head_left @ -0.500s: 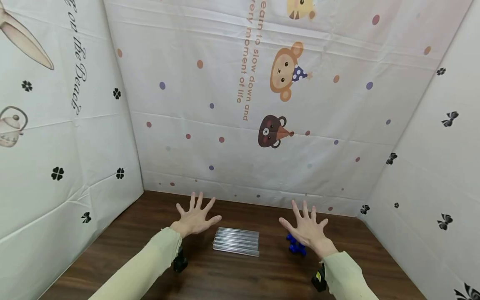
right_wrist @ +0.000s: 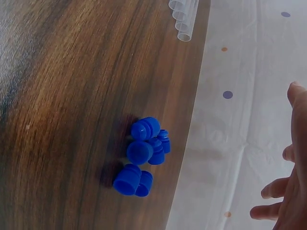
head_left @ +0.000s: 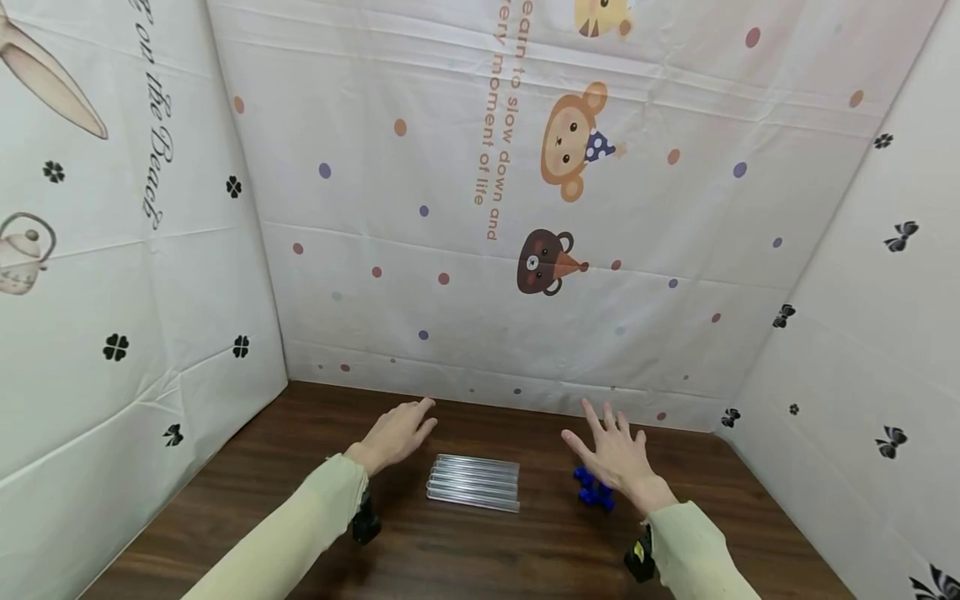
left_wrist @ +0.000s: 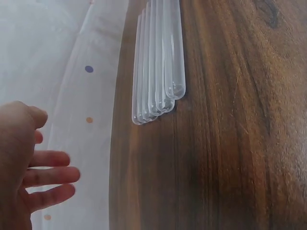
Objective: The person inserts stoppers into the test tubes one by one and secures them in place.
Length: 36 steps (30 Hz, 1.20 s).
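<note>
Several clear test tubes [head_left: 474, 482] lie side by side on the dark wooden table, their rounded ends toward the left hand, as the left wrist view shows. The left hand [head_left: 395, 435] hovers up and left of these tubes, fingers loosely extended, holding nothing. To the right, a small cluster of blue stoppers [right_wrist: 139, 153] lies on the table; in the head view the right hand partly covers it. My right hand [head_left: 619, 458] is held above and beside the stoppers with fingers spread, nothing in it. Open tube mouths show at the top of the right wrist view.
White printed cloth walls [head_left: 465, 333] stand behind the table [head_left: 480, 554] and on both sides. Dark wrist cameras [head_left: 366, 522] are strapped under both forearms, below light green sleeves [head_left: 300, 521].
The left hand's spread fingers have drawn together and the hand has turned. The right hand's fingers have relaxed slightly. Tubes and stoppers stay where they were.
</note>
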Motion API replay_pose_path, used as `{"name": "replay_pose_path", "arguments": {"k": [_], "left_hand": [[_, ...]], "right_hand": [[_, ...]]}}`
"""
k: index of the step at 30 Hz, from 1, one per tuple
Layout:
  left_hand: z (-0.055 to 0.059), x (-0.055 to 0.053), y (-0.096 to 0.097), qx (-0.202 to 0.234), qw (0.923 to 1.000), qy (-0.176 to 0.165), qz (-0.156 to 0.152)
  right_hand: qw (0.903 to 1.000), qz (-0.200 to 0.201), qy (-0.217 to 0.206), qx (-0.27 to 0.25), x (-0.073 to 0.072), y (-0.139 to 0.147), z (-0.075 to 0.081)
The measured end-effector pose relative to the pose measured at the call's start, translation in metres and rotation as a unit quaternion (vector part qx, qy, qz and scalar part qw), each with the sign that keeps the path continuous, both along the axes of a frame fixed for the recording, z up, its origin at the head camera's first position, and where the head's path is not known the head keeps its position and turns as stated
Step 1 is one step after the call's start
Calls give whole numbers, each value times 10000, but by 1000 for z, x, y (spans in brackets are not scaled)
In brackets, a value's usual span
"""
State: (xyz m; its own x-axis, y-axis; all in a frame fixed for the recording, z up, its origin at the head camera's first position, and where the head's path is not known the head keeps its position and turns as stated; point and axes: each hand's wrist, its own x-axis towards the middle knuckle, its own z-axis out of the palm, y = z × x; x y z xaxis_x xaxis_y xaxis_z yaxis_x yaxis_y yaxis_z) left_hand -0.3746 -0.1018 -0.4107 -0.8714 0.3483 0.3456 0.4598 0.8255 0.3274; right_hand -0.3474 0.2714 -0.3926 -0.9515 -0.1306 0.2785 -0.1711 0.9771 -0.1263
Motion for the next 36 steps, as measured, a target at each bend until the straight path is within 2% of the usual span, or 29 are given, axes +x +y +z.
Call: {"name": "replay_pose_path", "arguments": {"k": [4,9,14,20,26,30,36], "left_hand": [[0,-2,9,-264,9988,-193,-357],[0,-3,21,-609,9929,-650,-795],[0,-7,34,-796,9896,-663,-999],[-2,-13,49,-995,9870,-685,-1058],[-9,-16,60,-971,9856,-793,-1133],[-14,-19,64,-943,9849,-831,-1187],[-20,-25,67,-1072,9844,-852,-1102]], "right_hand": [[9998,79,206,21,0,1,1],[9951,308,938,22,-2,2,3],[9894,392,1401,-20,-3,2,5],[9910,350,1290,-96,-4,0,5],[9917,342,1243,-10,-5,-1,7],[9920,385,1201,14,-5,-2,10],[9932,432,1076,146,-5,-3,12]]}}
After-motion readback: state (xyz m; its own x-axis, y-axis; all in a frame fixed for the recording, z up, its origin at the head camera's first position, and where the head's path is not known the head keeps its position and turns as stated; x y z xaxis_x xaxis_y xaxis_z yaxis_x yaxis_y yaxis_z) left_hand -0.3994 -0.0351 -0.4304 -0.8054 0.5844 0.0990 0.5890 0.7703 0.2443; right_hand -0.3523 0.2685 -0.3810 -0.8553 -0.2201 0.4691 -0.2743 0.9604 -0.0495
